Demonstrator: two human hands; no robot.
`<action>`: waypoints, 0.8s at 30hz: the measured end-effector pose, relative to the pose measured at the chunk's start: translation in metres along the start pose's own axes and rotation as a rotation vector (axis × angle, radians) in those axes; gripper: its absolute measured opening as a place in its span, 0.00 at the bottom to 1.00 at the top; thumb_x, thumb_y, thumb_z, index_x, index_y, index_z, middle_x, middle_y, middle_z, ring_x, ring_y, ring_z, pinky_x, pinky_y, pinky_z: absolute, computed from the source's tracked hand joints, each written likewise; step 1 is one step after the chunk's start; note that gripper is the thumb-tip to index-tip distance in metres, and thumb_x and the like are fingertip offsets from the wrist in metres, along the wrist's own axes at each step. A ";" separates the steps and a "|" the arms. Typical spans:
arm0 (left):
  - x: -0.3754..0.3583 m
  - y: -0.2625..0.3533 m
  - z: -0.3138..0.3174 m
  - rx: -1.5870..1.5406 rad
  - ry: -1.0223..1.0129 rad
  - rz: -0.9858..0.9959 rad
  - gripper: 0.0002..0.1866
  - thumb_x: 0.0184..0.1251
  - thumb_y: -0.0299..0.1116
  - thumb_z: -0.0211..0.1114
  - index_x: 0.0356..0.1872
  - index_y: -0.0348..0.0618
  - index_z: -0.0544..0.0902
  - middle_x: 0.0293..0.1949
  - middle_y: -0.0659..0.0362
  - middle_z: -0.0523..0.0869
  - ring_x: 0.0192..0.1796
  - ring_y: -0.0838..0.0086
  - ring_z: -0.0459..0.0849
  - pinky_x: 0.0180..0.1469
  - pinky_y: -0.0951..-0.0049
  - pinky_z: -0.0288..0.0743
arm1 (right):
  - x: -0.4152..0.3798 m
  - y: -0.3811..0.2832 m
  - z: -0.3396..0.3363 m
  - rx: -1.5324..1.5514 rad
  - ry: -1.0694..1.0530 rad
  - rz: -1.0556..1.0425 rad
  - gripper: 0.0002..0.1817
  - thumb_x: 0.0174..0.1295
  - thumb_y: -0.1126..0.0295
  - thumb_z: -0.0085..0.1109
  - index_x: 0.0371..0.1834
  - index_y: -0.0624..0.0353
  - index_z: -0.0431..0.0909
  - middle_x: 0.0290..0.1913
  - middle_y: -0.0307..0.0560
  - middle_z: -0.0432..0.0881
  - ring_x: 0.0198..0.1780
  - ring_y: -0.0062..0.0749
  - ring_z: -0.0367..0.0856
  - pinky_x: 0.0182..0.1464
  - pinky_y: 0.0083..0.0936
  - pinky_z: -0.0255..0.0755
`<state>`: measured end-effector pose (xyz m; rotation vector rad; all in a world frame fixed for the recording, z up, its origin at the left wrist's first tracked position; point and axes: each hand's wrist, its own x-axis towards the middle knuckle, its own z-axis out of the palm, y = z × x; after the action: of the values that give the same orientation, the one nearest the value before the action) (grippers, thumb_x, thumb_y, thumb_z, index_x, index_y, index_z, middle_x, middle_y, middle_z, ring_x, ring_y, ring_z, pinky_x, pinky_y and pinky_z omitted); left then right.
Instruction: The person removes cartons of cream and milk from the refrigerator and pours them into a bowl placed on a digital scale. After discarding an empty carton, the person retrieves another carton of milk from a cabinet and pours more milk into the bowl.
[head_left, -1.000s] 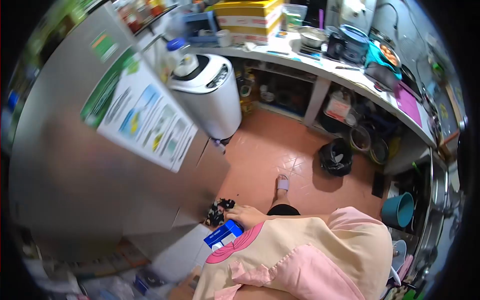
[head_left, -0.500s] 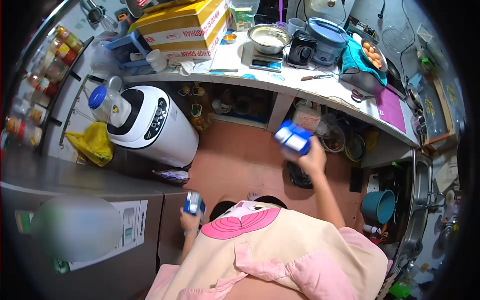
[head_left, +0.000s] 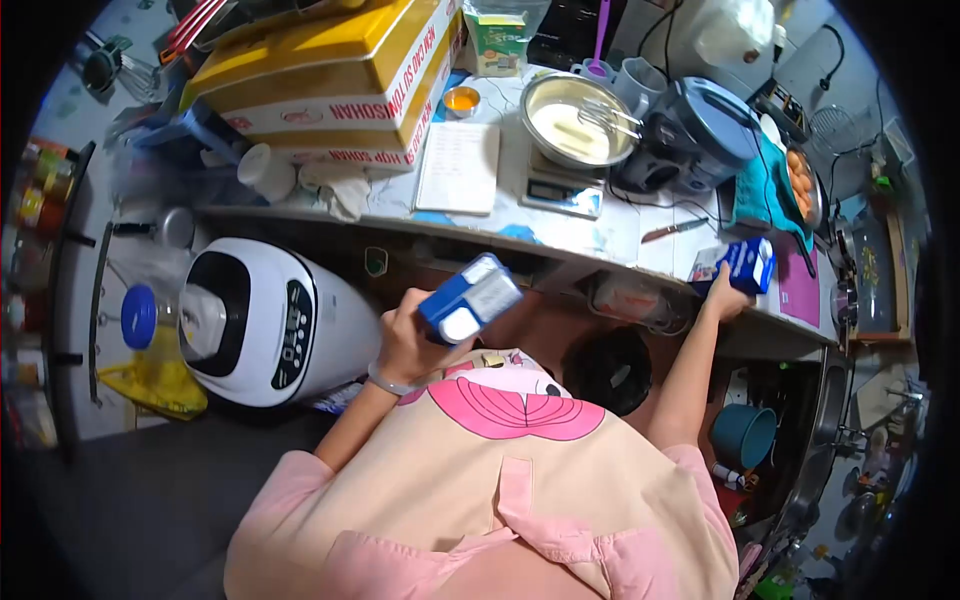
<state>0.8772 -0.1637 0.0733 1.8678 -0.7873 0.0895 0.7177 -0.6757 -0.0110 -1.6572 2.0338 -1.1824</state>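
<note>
Blue-and-white carton: held in mid-air in front of the person's body, tilted; its visible form stretches from lower left to upper right, a pale printed panel at the upper-right side. A white round patch shows low on it; whether that is a cap cannot be told.

Left hand: curled about the carton's lower-left end, fingers bent and gripping, part of the grasp hidden; a grey band circles the wrist.

Second carton: blue with white lettering, at the counter's front edge on the right; long axis nearly level across the view, right end slightly higher. Whether its underside meets the countertop is unclear.

Right hand: at the end of an outstretched arm, closed around the second carton's near side, fingertips partly out of sight.

White appliance: left of the left hand, its dark control panel facing right.

Counter: a knife lies left of the second carton; a purple mat lies to its right.

Scale: beneath a metal bowl of pale mixture, beaters resting inside; a written sheet lies to the left.

Back of the counter: a yellow-and-white cardboard box at left; eggs beside a teal cloth at right.
</note>
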 end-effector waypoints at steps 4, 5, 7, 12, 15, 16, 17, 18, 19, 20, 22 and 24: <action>0.077 -0.020 0.014 -0.146 -0.139 0.056 0.28 0.42 0.42 0.81 0.42 0.39 0.79 0.34 0.50 0.87 0.34 0.60 0.89 0.37 0.67 0.82 | -0.015 0.011 0.028 -0.035 0.258 -0.082 0.52 0.36 0.40 0.79 0.56 0.66 0.65 0.42 0.54 0.82 0.47 0.54 0.80 0.55 0.44 0.71; 0.089 -0.025 0.015 -0.182 -0.182 0.069 0.29 0.41 0.42 0.80 0.43 0.39 0.79 0.34 0.49 0.87 0.34 0.60 0.89 0.37 0.68 0.82 | -0.024 0.015 0.028 -0.120 0.454 -0.196 0.50 0.38 0.40 0.79 0.53 0.67 0.65 0.37 0.50 0.80 0.44 0.51 0.80 0.51 0.42 0.72; 0.116 -0.033 0.017 -0.128 -0.226 0.165 0.28 0.42 0.43 0.79 0.43 0.39 0.79 0.35 0.49 0.87 0.34 0.60 0.89 0.37 0.68 0.82 | -0.073 -0.020 -0.003 0.098 0.448 -0.400 0.39 0.49 0.46 0.76 0.48 0.65 0.66 0.30 0.42 0.74 0.31 0.41 0.75 0.40 0.33 0.73; 0.157 -0.037 0.033 0.025 -0.305 0.387 0.25 0.45 0.46 0.74 0.41 0.40 0.79 0.32 0.50 0.87 0.32 0.59 0.88 0.33 0.66 0.81 | -0.195 -0.155 -0.077 0.592 -0.860 -0.742 0.21 0.62 0.59 0.64 0.19 0.59 0.68 0.17 0.42 0.67 0.18 0.31 0.67 0.22 0.26 0.61; 0.159 -0.034 0.038 0.158 -0.279 0.341 0.23 0.48 0.47 0.72 0.39 0.41 0.79 0.28 0.52 0.85 0.29 0.58 0.86 0.30 0.64 0.79 | -0.212 -0.231 -0.083 0.434 -1.127 -1.276 0.22 0.56 0.54 0.67 0.16 0.56 0.70 0.16 0.45 0.73 0.18 0.39 0.73 0.22 0.32 0.64; 0.160 -0.032 0.037 0.269 -0.258 0.308 0.22 0.49 0.47 0.71 0.37 0.41 0.78 0.26 0.52 0.84 0.27 0.58 0.85 0.29 0.63 0.78 | -0.216 -0.245 -0.076 0.409 -1.101 -1.378 0.22 0.57 0.55 0.66 0.15 0.57 0.69 0.15 0.45 0.73 0.17 0.41 0.72 0.21 0.33 0.63; 0.158 -0.028 0.037 0.377 -0.242 0.272 0.20 0.50 0.47 0.70 0.36 0.42 0.78 0.24 0.53 0.83 0.25 0.58 0.84 0.27 0.62 0.76 | -0.221 -0.253 -0.072 0.383 -1.075 -1.476 0.23 0.58 0.57 0.64 0.14 0.58 0.68 0.14 0.45 0.72 0.16 0.43 0.71 0.21 0.35 0.63; 0.155 -0.022 0.039 0.376 -0.243 0.250 0.20 0.50 0.47 0.70 0.36 0.42 0.78 0.24 0.53 0.83 0.25 0.58 0.84 0.27 0.62 0.76 | -0.226 -0.258 -0.069 0.377 -1.098 -1.478 0.23 0.58 0.57 0.64 0.14 0.58 0.68 0.14 0.45 0.72 0.16 0.43 0.71 0.21 0.35 0.63; 0.155 -0.017 0.041 0.424 -0.176 0.170 0.20 0.51 0.47 0.69 0.35 0.42 0.77 0.23 0.53 0.81 0.24 0.58 0.83 0.26 0.61 0.75 | -0.231 -0.263 -0.067 0.287 -1.107 -1.460 0.23 0.56 0.56 0.65 0.14 0.58 0.69 0.14 0.46 0.72 0.16 0.42 0.73 0.21 0.34 0.65; 0.157 -0.013 0.043 0.475 -0.103 0.097 0.19 0.52 0.47 0.68 0.34 0.43 0.76 0.21 0.54 0.80 0.23 0.58 0.82 0.25 0.61 0.74 | -0.235 -0.268 -0.063 0.203 -1.106 -1.446 0.23 0.55 0.55 0.66 0.13 0.58 0.70 0.14 0.47 0.73 0.16 0.42 0.74 0.22 0.34 0.66; 0.160 -0.012 0.047 0.531 -0.016 0.016 0.18 0.54 0.47 0.67 0.34 0.43 0.76 0.20 0.54 0.79 0.22 0.59 0.81 0.24 0.61 0.73 | -0.245 -0.277 -0.057 0.201 -1.091 -1.480 0.23 0.54 0.55 0.67 0.13 0.57 0.70 0.14 0.47 0.74 0.16 0.41 0.74 0.22 0.33 0.67; 0.154 -0.019 0.048 0.541 0.016 -0.066 0.18 0.55 0.46 0.67 0.34 0.43 0.75 0.21 0.53 0.80 0.23 0.57 0.82 0.25 0.60 0.73 | -0.250 -0.282 -0.051 0.186 -1.054 -1.523 0.23 0.52 0.54 0.67 0.13 0.57 0.70 0.14 0.47 0.75 0.15 0.41 0.75 0.23 0.33 0.68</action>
<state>0.9937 -0.2731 0.1000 2.3968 -0.7359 0.2996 0.9582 -0.4319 0.1547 -2.7627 -0.1380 -0.3584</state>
